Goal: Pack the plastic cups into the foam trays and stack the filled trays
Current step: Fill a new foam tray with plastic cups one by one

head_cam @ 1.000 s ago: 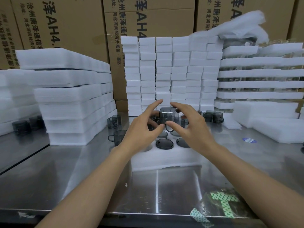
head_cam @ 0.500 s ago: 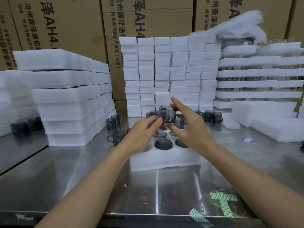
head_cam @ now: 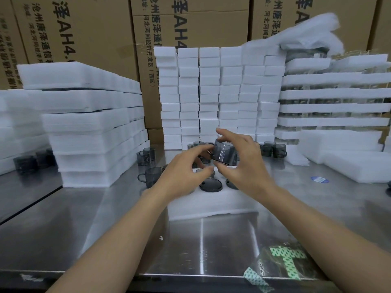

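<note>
Head view: right hand (head_cam: 243, 166) grips smoky grey cup (head_cam: 224, 154), thumb under, fingers over. Cup is tilted, in air above foam tray (head_cam: 211, 204) on bench (head_cam: 105, 229). Left hand (head_cam: 182, 176) curled at cup's left side; grip unclear through blur. Seated cups (head_cam: 211, 185) in tray holes; loose cups (head_cam: 149, 176) just beside tray.

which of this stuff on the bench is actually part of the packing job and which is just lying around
Job in hand:
- dark cup, gripped by the right hand, left hand beside it
- foam tray, partly filled
- loose cups
- foam tray stacks
- filled tray stack

Lying about:
- green-patterned bag
- blue sticker
- cardboard boxes
</note>
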Demonstrator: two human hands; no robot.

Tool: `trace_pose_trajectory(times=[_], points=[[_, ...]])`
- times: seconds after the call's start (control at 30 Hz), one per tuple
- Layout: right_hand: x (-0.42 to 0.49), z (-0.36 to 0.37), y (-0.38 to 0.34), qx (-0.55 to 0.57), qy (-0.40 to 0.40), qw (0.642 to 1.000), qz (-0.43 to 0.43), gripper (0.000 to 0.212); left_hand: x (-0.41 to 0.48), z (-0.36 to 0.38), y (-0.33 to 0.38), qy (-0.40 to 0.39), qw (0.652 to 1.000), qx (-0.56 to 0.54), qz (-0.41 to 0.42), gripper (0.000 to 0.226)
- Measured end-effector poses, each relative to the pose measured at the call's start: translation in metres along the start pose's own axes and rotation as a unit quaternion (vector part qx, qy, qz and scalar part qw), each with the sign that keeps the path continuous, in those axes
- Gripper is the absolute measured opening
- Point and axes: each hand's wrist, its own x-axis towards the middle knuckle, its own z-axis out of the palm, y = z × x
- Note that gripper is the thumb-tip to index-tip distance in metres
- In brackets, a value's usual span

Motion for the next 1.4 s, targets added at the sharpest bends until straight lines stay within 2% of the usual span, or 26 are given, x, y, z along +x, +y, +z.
trace_pose_trajectory(times=[0.17,0.37,0.47,0.57,0.7,0.9,1.03,1.1,1.27,1.4], points=[[-0.001,0.0,-0.007,-0.004,-0.019,1.0,-0.014,0.081,-0.003,-0.002,0.004,-0.004,0.998,-0.054,-0.021,0.056],[0.0,0.002,-0.011,-0.01,-0.041,0.999,-0.015,0.079,0.0,-0.002,0.01,-0.015,0.986,-0.159,-0.053,0.036],[0.001,0.001,-0.004,0.002,-0.039,0.999,0.009,0.081,0.002,-0.009,0.011,-0.022,0.971,-0.217,-0.096,0.047],[0.002,0.002,0.001,-0.022,-0.022,1.0,-0.003,0.067,0.004,-0.013,0.011,-0.036,0.957,-0.255,-0.136,0.056],[0.001,0.004,0.002,-0.032,-0.006,0.999,-0.008,0.058,0.005,-0.014,0.01,0.0,0.952,-0.265,-0.157,0.029],[0.0,0.003,-0.004,-0.045,-0.035,0.998,-0.027,0.059,0.001,-0.012,0.015,-0.014,0.965,-0.23,-0.127,0.045],[0.001,0.002,-0.004,-0.053,-0.066,0.996,-0.013,0.067,0.001,-0.014,0.011,0.005,0.963,-0.233,-0.138,0.032],[0.001,0.001,-0.002,-0.049,-0.078,0.996,0.008,0.072,0.003,-0.016,0.011,0.01,0.956,-0.248,-0.157,0.035],[0.001,0.0,0.0,-0.039,-0.082,0.996,0.022,0.064,0.006,-0.017,0.007,-0.024,0.925,-0.327,-0.193,0.042],[0.0,0.001,-0.003,-0.035,-0.063,0.997,0.0,0.059,0.007,-0.015,0.007,0.016,0.935,-0.29,-0.201,0.03]])
